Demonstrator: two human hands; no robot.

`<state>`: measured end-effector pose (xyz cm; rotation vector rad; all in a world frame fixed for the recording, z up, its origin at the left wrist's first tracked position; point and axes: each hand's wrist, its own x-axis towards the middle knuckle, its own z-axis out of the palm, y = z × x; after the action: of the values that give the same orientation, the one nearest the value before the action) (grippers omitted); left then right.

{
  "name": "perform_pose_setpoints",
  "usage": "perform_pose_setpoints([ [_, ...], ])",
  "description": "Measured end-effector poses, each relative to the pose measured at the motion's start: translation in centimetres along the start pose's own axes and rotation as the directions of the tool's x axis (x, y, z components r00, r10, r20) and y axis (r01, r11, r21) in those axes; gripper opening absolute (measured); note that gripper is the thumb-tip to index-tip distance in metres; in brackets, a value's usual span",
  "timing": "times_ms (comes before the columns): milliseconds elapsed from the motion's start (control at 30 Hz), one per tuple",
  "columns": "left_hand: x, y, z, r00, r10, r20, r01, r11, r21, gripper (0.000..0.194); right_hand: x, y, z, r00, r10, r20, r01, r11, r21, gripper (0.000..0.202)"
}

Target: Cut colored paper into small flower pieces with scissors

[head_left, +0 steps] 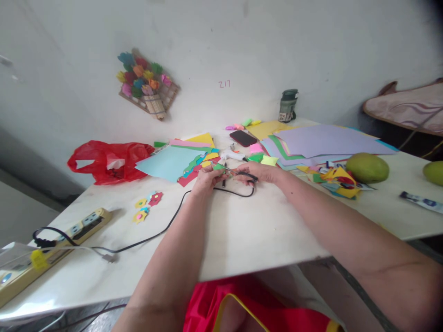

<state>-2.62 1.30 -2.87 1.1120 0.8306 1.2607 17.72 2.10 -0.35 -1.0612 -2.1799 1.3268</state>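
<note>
In the middle of the white table [238,230], my right hand [265,172] is closed around a pair of scissors [247,175] with dark handles. Their blades point left toward my left hand [206,178], whose fingers pinch a small piece of green paper [218,167]. Blade tips and paper meet near the left fingertips; whether they touch is too small to tell. Just behind the hands lies a white glue gun [232,155], and a black cord [157,235] runs left across the table. Cut colored paper [190,175] lies beyond my left hand.
Small paper flowers [140,216] and a power strip [83,226] lie on the left, near a red plastic bag [110,161]. Paper sheets [318,140], a phone [243,138], a bottle [288,106], paper scraps [341,182], green fruit [367,168] and a tube [422,201] stand behind and right.
</note>
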Motion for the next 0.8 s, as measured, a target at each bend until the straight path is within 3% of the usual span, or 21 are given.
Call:
perform_pose_setpoints([
  [533, -0.1, 0.2, 0.2, 1.000, 0.000, -0.009, -0.001, 1.000, -0.019, 0.020, -0.4, -0.8, 0.2, 1.000, -0.012, -0.016, 0.012, 0.998, 0.063, 0.028],
  [800, -0.1, 0.2, 0.2, 0.999, -0.017, -0.041, 0.017, 1.000, -0.017, 0.021, 0.4, 0.4, -0.1, 1.000, -0.011, -0.007, 0.012, 0.996, 0.083, 0.020],
])
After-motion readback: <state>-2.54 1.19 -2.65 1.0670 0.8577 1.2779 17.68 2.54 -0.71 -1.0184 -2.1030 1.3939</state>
